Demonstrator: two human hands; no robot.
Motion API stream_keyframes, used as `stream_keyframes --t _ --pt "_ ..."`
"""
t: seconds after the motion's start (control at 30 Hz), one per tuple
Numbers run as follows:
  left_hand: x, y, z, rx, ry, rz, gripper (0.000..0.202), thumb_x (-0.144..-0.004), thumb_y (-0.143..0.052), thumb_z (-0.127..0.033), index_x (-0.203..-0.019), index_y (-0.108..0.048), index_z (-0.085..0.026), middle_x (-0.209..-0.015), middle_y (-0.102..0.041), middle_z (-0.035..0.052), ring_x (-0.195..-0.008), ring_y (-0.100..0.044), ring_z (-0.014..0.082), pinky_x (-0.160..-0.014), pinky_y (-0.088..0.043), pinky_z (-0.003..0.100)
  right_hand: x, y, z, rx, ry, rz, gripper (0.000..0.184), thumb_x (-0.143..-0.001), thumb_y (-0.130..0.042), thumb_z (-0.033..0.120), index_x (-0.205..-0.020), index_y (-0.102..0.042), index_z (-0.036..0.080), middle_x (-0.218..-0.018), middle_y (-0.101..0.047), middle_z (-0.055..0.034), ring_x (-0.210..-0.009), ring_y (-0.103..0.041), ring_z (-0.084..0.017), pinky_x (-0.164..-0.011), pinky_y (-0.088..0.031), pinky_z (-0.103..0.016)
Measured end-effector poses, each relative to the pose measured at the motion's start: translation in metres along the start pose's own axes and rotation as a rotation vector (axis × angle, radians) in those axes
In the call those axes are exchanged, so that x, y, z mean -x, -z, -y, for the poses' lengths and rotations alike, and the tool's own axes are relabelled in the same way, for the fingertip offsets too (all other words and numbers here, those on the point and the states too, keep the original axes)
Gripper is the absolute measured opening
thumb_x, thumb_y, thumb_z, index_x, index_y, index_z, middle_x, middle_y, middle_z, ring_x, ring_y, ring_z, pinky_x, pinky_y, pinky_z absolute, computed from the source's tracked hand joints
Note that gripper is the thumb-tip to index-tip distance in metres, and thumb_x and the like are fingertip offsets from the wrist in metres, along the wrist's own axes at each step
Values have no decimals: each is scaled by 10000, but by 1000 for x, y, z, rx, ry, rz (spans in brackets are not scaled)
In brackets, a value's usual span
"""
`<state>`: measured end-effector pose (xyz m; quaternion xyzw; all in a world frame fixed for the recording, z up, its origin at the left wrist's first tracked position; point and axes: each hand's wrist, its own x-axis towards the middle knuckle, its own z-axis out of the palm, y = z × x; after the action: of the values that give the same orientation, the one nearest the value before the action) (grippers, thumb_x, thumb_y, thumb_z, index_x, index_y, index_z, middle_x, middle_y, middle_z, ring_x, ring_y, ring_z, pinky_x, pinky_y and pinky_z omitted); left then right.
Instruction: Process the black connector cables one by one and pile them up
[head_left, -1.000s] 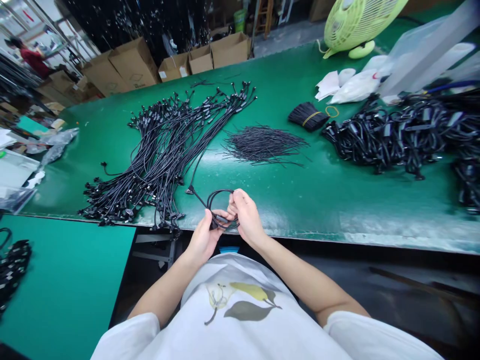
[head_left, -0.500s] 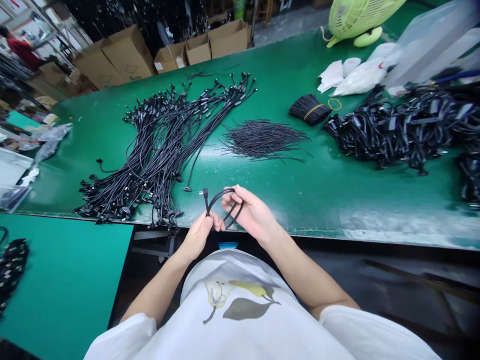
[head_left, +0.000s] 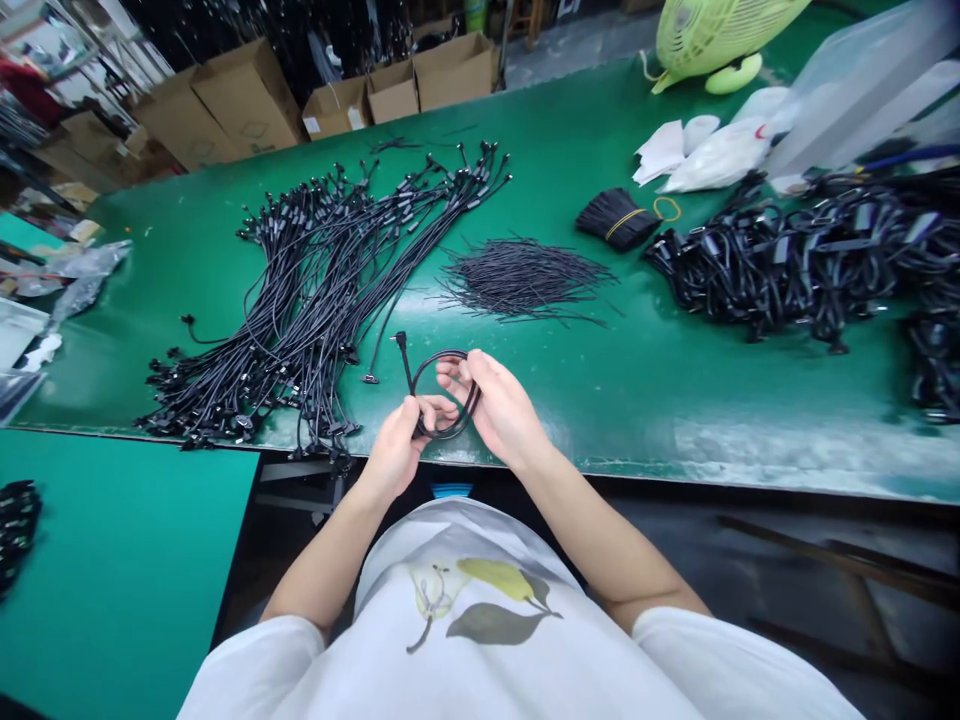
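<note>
Between my hands, above the front edge of the green table, is a black cable bent into a round coil. My left hand pinches its lower left side, and one end with a small angled plug sticks up past the thumb. My right hand grips the coil's right side between thumb and fingers. Left of my hands lies a large heap of straight black cables with plugs at both ends. A loose pile of thin black ties lies just beyond my hands.
A banded bundle of black ties lies beside a yellow rubber band. Coiled black cables are heaped at the right. A green fan stands at the back right. Cardboard boxes stand behind the table.
The cable has been drawn into a rounder, closed coil, and its plug end now stands higher. Both hands have moved slightly up and away from me.
</note>
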<state>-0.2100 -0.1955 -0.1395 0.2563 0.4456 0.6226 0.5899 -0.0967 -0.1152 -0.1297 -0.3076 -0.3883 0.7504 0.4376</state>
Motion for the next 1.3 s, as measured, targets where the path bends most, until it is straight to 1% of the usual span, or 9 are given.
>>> stream_keyframes --t 0.1,0.27,0.4,0.63,0.77,0.83,0.97,1.07,1.3 --pt "-3 7 -1 48 -19 -43 421 -852 -606 -530 -676 -551 -152 -782 -613 35 -758 -606 141 -790 -496 277 6 15 -13 343 122 47 443 -798 -651 580 -1051 -604 219 -1174 -582 -87 -1052 -576 -207 -962 -484 -389" --pt "-6 4 2 185 -40 -108 270 -876 -624 -432 -820 -566 -175 -642 -471 -48 -612 -499 85 -798 -507 284 15 25 -36 918 459 191 1008 -705 -770 524 -1509 -238 228 -1549 -210 -177 -1329 -405 -322 -1101 -364 -509" --pt "-6 -2 3 257 19 -95 273 -891 -601 -432 -871 -598 -161 -708 -479 -13 -699 -520 100 -620 -450 187 14 25 -47 1042 523 267 723 -873 -599 493 -1489 -322 234 -1542 -276 -156 -1424 -281 -308 -1145 -296 -527" --pt "1 -6 5 230 -37 -72 234 -852 -665 -390 -863 -606 -164 -795 -503 2 -794 -537 119 -757 -471 235 20 19 -48 847 434 289 587 -965 -440 436 -1504 -280 266 -1586 -200 -108 -1470 -183 -253 -1193 -195 -501" --pt "3 -7 3 205 -58 -61 242 -854 -661 -392 -814 -579 -168 -736 -460 -16 -712 -516 108 -703 -463 237 22 17 -50 371 264 201 880 -771 -727 474 -1486 -226 362 -1596 -122 -69 -1424 -299 -254 -1138 -333 -442" --pt "4 -7 0 174 -71 -56 244 -859 -651 -395 -802 -571 -171 -727 -461 -13 -715 -529 119 -662 -453 233 20 19 -51 123 89 190 963 -646 -832 460 -1439 -294 373 -1541 -250 -73 -1294 -470 -226 -1048 -438 -387" --pt "12 -1 -2 50 -52 22 318 -900 -576 -431 -727 -560 -166 -611 -423 -35 -563 -471 105 -645 -460 266 12 27 -42 -124 -219 347 468 -726 -716 598 -966 -644 203 -1082 -611 -68 -891 -612 -150 -851 -523 -316" --pt "16 8 2 -158 -39 51 344 -911 -545 -447 -748 -620 -153 -606 -468 -23 -573 -490 121 -731 -474 298 9 24 -28 -129 -56 164 333 -758 -725 510 -795 -648 188 -969 -621 -40 -904 -592 -139 -859 -503 -277" --pt "1 15 2 -379 -45 -38 181 -851 -651 -260 -975 -732 -157 -832 -635 47 -738 -571 164 -820 -445 250 19 -9 -13 -38 42 158 455 -858 -546 605 -1102 -618 227 -1068 -653 -76 -726 -597 -144 -479 -417 -219"
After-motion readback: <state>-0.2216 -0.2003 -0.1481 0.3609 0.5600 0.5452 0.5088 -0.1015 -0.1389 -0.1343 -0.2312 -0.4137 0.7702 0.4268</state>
